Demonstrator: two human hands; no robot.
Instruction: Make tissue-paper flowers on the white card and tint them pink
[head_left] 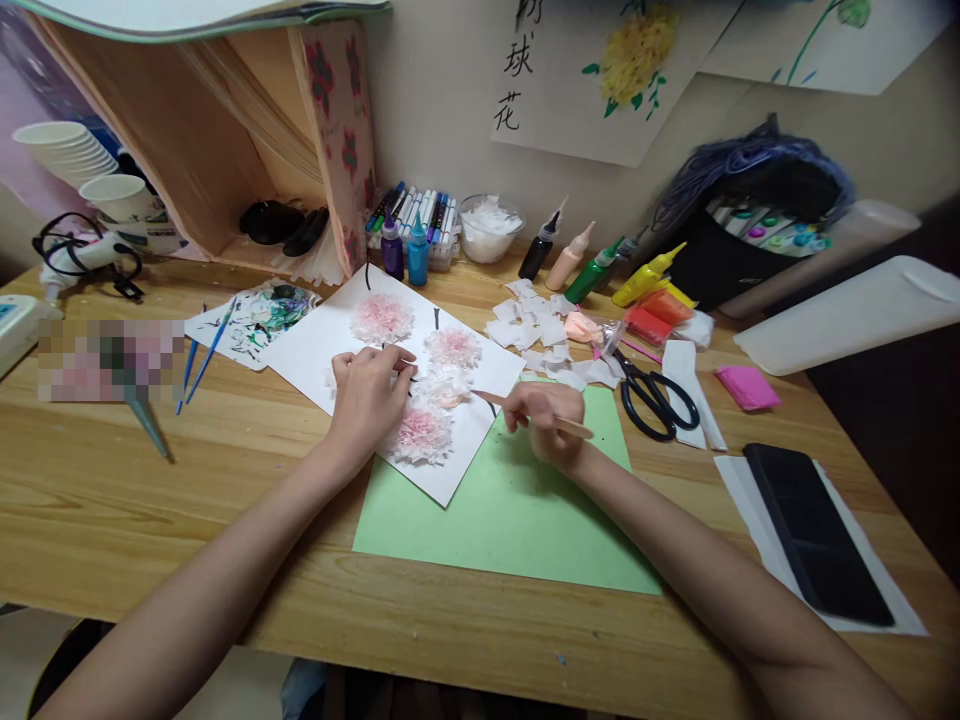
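A white sheet of paper (315, 335) lies at an angle, bearing several ruffled pink-and-white paper flowers (382, 318) and short black strokes. My left hand (371, 395) rests on it among the flowers, fingers bent and slightly apart, thumb side partly hidden. Close to its fingertips sits a whiter flower (444, 385) with a peach patch in its middle. My right hand (546, 415) is closed round a flat wooden craft stick (574, 428), whose thin end points left toward that flower. Under the white paper's lower right part is a green sheet (487, 530).
Torn white paper pieces (529, 325) lie behind my right hand, with black-handled scissors (656, 400) to the right. Paint bottles (534, 250), a glass bowl (491, 228) and markers (431, 215) line the back. Brushes (214, 350) lie left; a black phone-like slab (817, 535) lies right.
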